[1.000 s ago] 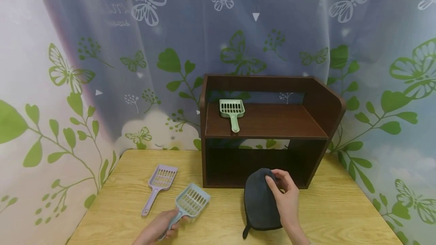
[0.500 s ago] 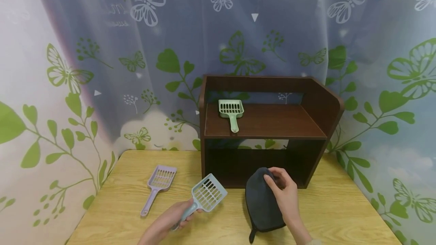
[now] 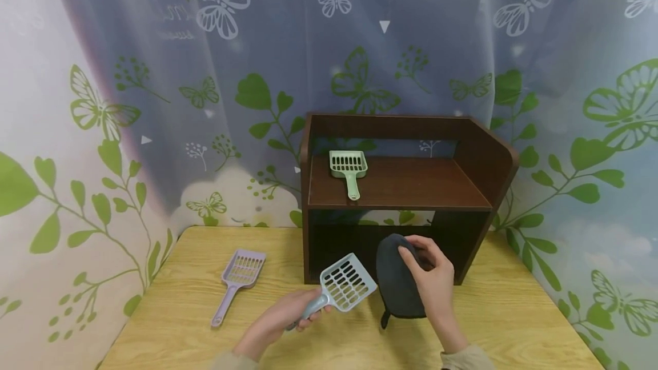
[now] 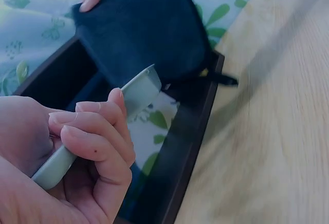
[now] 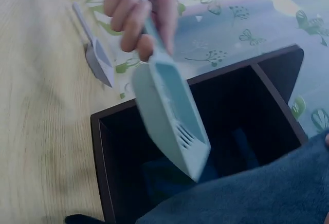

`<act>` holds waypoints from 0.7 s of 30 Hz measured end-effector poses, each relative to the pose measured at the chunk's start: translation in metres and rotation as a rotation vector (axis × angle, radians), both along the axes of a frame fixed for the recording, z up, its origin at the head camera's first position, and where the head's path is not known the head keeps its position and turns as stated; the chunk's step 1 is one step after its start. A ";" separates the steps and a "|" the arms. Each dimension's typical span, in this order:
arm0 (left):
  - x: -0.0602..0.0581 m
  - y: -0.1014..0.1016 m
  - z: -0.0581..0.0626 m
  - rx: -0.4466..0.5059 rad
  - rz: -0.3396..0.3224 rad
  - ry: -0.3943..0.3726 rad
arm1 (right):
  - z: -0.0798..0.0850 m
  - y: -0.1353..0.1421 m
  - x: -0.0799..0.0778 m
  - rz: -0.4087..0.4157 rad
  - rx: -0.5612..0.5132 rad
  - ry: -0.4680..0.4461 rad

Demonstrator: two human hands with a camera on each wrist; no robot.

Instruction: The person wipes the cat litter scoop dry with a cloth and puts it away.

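My left hand (image 3: 291, 314) grips the handle of a light blue slotted litter scoop (image 3: 348, 282), its head raised over the table and pointing right. In the right wrist view the scoop (image 5: 169, 116) hangs in front of the shelf's lower opening. My right hand (image 3: 434, 278) pinches the top edge of a dark navy plush cloth (image 3: 398, 284) with a small loop at its lower corner. The scoop's head is close to the cloth's left edge. In the left wrist view the cloth (image 4: 149, 34) is beyond the scoop; some of my right fingers are hidden behind the cloth.
A dark brown two-tier shelf (image 3: 401, 208) stands at the back of the wooden table (image 3: 169, 301). A green litter scoop (image 3: 350, 173) lies on its upper tier. On the table at left lies a purple litter scoop (image 3: 239, 281). Patterned curtain (image 3: 277, 33) hangs behind.
My left hand has carried the blue litter scoop rightward and upward, close to the cloth. My right hand has raised the cloth a little, still pinching its top edge.
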State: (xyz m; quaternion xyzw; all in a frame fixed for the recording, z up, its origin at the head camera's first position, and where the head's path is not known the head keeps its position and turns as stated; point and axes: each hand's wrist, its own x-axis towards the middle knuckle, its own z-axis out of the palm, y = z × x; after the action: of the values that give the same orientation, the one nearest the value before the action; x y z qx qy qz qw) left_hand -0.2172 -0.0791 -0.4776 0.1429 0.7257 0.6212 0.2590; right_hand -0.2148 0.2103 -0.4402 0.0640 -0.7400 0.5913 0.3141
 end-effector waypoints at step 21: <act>0.004 0.037 0.018 0.035 -0.020 -0.023 | -0.029 -0.046 -0.002 -0.020 0.694 0.342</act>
State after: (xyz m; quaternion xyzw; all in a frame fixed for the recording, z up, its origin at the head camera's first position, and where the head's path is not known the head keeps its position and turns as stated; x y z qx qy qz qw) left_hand -0.2128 -0.0417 -0.4594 0.1475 0.7101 0.6330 0.2710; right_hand -0.2172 0.1647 -0.4690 0.2570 -0.8335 0.2836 0.3985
